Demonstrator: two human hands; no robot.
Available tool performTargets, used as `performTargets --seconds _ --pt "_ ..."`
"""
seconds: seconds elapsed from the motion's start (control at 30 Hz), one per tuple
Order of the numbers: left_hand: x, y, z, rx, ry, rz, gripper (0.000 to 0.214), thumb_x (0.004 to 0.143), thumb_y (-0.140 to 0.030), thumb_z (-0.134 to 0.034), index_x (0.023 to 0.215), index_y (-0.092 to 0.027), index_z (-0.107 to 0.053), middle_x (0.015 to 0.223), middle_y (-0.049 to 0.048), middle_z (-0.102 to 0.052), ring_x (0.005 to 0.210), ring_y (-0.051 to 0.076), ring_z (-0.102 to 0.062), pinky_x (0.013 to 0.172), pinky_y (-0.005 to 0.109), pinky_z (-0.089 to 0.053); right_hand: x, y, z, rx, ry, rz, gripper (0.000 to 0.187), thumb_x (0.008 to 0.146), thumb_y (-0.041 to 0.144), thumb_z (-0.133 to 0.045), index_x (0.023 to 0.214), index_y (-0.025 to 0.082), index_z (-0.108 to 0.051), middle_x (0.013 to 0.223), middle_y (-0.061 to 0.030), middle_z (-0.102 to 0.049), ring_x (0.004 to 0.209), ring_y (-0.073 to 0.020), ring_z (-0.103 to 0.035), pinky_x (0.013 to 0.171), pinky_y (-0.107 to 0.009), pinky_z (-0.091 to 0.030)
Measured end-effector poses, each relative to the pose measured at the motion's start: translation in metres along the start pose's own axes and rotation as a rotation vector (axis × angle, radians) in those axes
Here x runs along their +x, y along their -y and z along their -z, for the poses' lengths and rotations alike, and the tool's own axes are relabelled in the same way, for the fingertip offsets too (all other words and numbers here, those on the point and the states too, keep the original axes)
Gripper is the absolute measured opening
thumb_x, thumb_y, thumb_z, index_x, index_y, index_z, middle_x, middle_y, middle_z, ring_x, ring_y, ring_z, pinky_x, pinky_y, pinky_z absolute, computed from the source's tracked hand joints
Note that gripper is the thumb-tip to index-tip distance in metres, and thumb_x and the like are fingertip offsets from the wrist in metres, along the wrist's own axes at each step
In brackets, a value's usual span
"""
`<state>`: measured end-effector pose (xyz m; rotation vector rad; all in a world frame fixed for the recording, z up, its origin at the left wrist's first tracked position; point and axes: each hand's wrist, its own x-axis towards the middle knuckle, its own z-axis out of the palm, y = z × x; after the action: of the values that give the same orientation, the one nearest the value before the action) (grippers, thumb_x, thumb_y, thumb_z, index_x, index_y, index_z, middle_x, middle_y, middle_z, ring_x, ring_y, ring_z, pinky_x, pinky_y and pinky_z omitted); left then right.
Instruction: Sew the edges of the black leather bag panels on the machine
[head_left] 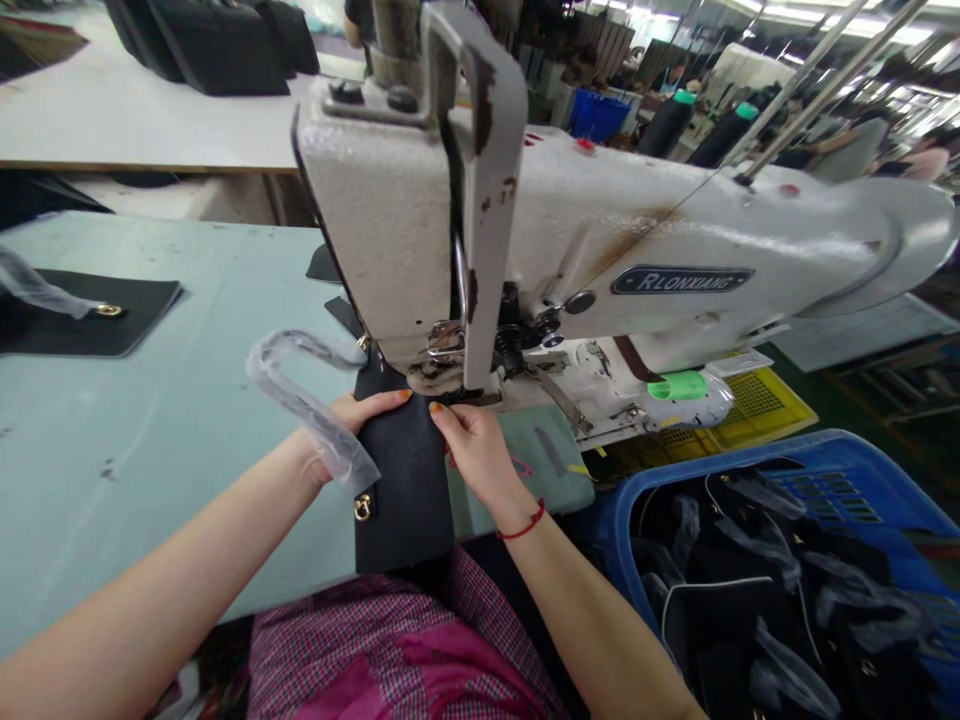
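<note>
Black pebbled leather panel point(405, 490) lies on the pale green bench point(150, 480), its far end under the presser foot point(442, 375) of a white industrial sewing machine point(600, 230). The left hand point(360, 412), fingers flat, presses its left edge beneath clear plastic film point(307, 410); the right hand point(472, 450) pinches the right edge. It looks light and semi-stiff, best held flat by both edges.

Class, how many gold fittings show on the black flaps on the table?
2: one fitting on the far-left flap, one on the flap under the left hand. Others may be hidden.
</note>
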<state>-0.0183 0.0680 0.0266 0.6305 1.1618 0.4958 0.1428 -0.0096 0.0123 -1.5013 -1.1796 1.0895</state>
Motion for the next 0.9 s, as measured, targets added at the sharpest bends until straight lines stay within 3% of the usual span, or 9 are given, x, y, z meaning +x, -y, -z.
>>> performTargets --seconds 0.2,0.43,0.73,0.83,0.9 --pt "-0.003 -0.003 -0.001 -0.008 0.004 -0.057 0.035 0.07 -0.022 -0.081 0.101 -0.01 -0.069 0.072 0.0074 -0.076 0.058 0.024 -0.071 0.065 0.04 -0.062 0.001 0.001 0.001 -0.021 -0.003 0.006 0.05 0.092 0.051 -0.052 0.055 0.019 -0.045 0.049 0.0033 -0.043 0.048 -0.0095 -0.04 0.048 -0.024 -0.025" --pt "-0.001 -0.005 0.002 0.021 0.045 -0.076 0.039 0.072 -0.026 -0.081 0.103 -0.008 -0.068 0.074 0.0071 -0.077 0.06 0.025 -0.072 0.062 0.037 -0.061 0.005 -0.003 0.002 0.057 0.014 -0.001 0.046 0.094 0.049 -0.05 0.059 0.019 -0.053 0.053 0.0005 -0.056 0.049 -0.0125 -0.055 0.048 -0.023 -0.035" --pt "0.0 -0.004 0.005 0.047 0.051 -0.102 0.041 0.067 -0.029 -0.084 0.1 -0.01 -0.07 0.077 0.0072 -0.077 0.064 0.026 -0.072 0.066 0.038 -0.061 0.004 0.001 0.0 0.106 0.004 -0.008 0.043 0.093 0.042 -0.051 0.057 0.019 -0.053 0.05 0.001 -0.055 0.044 -0.0118 -0.055 0.046 -0.022 -0.036" --pt "0.001 -0.012 0.005 0.09 0.142 -0.12 0.04 0.068 -0.031 -0.082 0.098 -0.009 -0.071 0.079 0.0083 -0.078 0.068 0.027 -0.073 0.065 0.037 -0.061 0.004 -0.001 -0.004 0.163 0.01 -0.03 0.042 0.093 0.038 -0.049 0.056 0.018 -0.053 0.049 0.0005 -0.056 0.042 -0.0114 -0.055 0.045 -0.022 -0.035" --pt "0.002 -0.022 0.003 0.1 0.123 -0.208 0.038 0.062 -0.026 -0.085 0.094 -0.008 -0.073 0.078 0.0095 -0.078 0.07 0.03 -0.074 0.065 0.041 -0.061 0.003 -0.004 -0.008 0.208 0.004 -0.053 0.042 0.094 0.037 -0.047 0.058 0.017 -0.055 0.048 0.0001 -0.057 0.042 -0.0113 -0.056 0.044 -0.021 -0.035"
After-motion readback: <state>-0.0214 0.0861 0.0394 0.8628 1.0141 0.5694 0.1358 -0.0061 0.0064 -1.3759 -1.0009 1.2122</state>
